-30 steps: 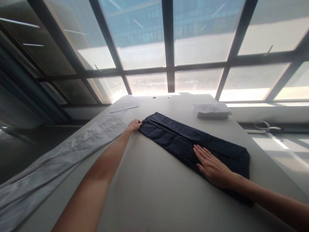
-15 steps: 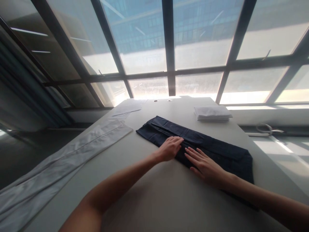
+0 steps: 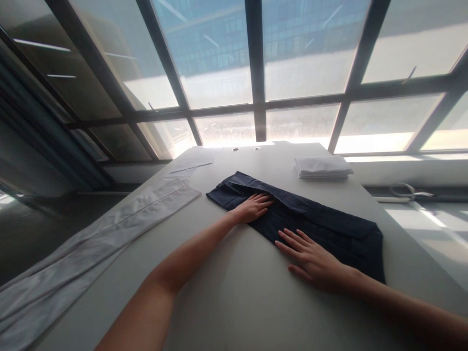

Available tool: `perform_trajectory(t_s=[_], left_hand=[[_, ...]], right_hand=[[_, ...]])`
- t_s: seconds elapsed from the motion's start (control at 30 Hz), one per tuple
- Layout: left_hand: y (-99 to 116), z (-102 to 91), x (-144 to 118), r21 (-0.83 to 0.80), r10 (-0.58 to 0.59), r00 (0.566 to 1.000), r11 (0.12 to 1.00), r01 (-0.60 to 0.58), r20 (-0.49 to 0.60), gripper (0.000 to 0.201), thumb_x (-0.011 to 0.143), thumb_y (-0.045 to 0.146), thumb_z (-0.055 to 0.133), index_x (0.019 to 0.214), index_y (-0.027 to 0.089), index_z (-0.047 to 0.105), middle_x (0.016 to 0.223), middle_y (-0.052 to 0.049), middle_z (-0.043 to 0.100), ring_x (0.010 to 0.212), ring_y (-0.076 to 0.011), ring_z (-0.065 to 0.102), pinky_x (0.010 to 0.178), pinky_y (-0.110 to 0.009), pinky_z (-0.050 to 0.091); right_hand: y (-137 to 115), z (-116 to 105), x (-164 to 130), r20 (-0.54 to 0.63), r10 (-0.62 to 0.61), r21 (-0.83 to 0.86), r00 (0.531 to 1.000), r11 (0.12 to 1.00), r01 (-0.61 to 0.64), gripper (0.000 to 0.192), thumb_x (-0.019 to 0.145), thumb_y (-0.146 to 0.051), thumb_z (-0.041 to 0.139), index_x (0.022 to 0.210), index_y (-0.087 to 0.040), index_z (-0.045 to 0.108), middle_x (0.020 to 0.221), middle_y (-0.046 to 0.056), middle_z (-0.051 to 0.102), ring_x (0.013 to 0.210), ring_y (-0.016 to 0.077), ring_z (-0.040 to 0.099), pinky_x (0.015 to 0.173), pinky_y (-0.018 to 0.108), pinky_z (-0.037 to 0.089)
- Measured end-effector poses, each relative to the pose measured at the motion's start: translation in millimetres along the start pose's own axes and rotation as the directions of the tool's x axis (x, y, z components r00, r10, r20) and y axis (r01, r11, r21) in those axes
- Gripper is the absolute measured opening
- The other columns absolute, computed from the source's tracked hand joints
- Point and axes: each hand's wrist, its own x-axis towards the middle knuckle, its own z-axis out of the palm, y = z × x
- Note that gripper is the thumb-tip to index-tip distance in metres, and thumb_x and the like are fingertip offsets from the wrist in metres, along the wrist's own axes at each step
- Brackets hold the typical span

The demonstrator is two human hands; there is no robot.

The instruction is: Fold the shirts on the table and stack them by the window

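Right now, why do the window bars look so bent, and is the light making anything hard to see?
Head view: the wide lens bows the window frame outward; strong backlight blows out the lower panes and glares on the far table; the dark garment loses fold detail; the left hand and right hand, both flat on it, stay sharp; the white folded stack is washed pale.

Folded garment mid table: long cloth strip to its left, folded stack behind-right, papers behind-left.
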Motion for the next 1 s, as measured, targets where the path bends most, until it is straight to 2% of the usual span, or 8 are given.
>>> perform_trajectory(t_s=[0.2, 0.33, 0.43, 0.53, 0.63, 0.8, 0.9, 1.0], left_hand=[[39, -3.5, -16, -0.034, 0.123, 0.965, 0.99, -0.134, -0.23, 0.038, 0.101, 0.014, 0.047, 0.131, 0.023, 0.068, 0.135, -0.007, 0.068, 0.13, -0.0199, 0.059, 0.116, -0.037, 0.043], [83, -3.2, -2, -0.038, 0.261, 0.96, 0.963, -0.266, -0.099, 0.053, 0.104, 0.02, 0.044, 0.157, 0.02, 0.042, 0.162, -0.009, 0.043, 0.152, -0.021, 0.034, 0.126, -0.04, 0.027], [89, 3.5, 25, -0.009, 0.118, 0.989, 0.993, -0.119, -0.09, 0.056, 0.108, 0.031, 0.038, 0.163, 0.022, 0.029, 0.169, -0.009, 0.028, 0.158, -0.0237, 0.018, 0.128, -0.047, 0.02], [77, 14.4, 46, 0.0, -0.051, 0.998, 0.999, 0.051, -0.021, 0.056, 0.11, 0.043, 0.033, 0.162, 0.023, 0.031, 0.168, -0.011, 0.029, 0.157, -0.0288, 0.019, 0.125, -0.056, 0.02], [67, 25.0, 51, -0.017, -0.076, 0.996, 0.997, 0.077, 0.039, 0.055, 0.111, 0.045, 0.026, 0.161, 0.024, 0.034, 0.167, -0.011, 0.032, 0.156, -0.0282, 0.023, 0.124, -0.057, 0.021], [51, 28.0, 49, -0.073, -0.058, 0.997, 0.995, 0.061, 0.05, 0.054, 0.112, 0.042, 0.021, 0.161, 0.025, 0.034, 0.166, -0.009, 0.035, 0.157, -0.0232, 0.022, 0.125, -0.05, 0.022], [18, 20.3, 46, -0.043, -0.09, 0.994, 0.995, 0.093, 0.061, 0.053, 0.111, 0.041, 0.024, 0.16, 0.025, 0.037, 0.166, -0.007, 0.035, 0.157, -0.022, 0.021, 0.126, -0.049, 0.018], [-34, 6.9, 32, 0.022, -0.26, 0.964, 0.966, 0.259, 0.061, 0.052, 0.11, 0.043, 0.026, 0.157, 0.027, 0.042, 0.166, -0.005, 0.035, 0.157, -0.0235, 0.022, 0.126, -0.051, 0.016]], right_hand=[[-3, -2, 1, -0.028, 0.016, 0.016, 0.999, 1.0, -0.016, 0.067, 0.104, -0.041, 0.051, 0.164, -0.033, 0.023, 0.17, 0.006, 0.018, 0.157, 0.0271, 0.018, 0.128, 0.055, 0.012], [-3, -1, 3, -0.067, 0.039, 0.036, 0.997, 0.999, -0.036, 0.073, 0.1, -0.04, 0.058, 0.164, -0.027, 0.026, 0.169, 0.007, 0.025, 0.156, 0.0286, 0.021, 0.128, 0.052, 0.016], [-2, 0, 4, -0.062, 0.04, 0.032, 0.997, 0.999, -0.038, 0.072, 0.099, -0.039, 0.057, 0.164, -0.025, 0.029, 0.168, 0.007, 0.027, 0.156, 0.0289, 0.022, 0.128, 0.052, 0.017], [-2, 0, 2, -0.058, 0.048, 0.065, 0.997, 0.997, -0.044, 0.067, 0.1, -0.04, 0.055, 0.162, -0.025, 0.034, 0.167, 0.006, 0.031, 0.154, 0.0285, 0.027, 0.128, 0.052, 0.018], [2, -5, 5, -0.127, 0.132, 0.174, 0.983, 0.979, -0.109, 0.054, 0.103, -0.039, 0.048, 0.155, -0.024, 0.049, 0.159, 0.007, 0.046, 0.149, 0.0277, 0.039, 0.126, 0.05, 0.028], [26, -13, 36, -0.328, 0.407, 0.137, 0.852, 0.913, -0.384, 0.06, 0.103, -0.041, 0.041, 0.155, -0.011, 0.047, 0.161, 0.017, 0.041, 0.151, 0.0316, 0.035, 0.123, 0.051, 0.031], [42, -8, 59, -0.276, 0.454, 0.001, 0.847, 0.882, -0.472, 0.066, 0.102, -0.043, 0.041, 0.158, -0.009, 0.04, 0.166, 0.019, 0.029, 0.155, 0.0332, 0.023, 0.124, 0.054, 0.024], [51, 2, 68, -0.229, 0.437, -0.086, 0.87, 0.881, -0.465, 0.064, 0.103, -0.045, 0.038, 0.159, -0.015, 0.039, 0.168, 0.015, 0.026, 0.156, 0.0312, 0.02, 0.125, 0.054, 0.021]])
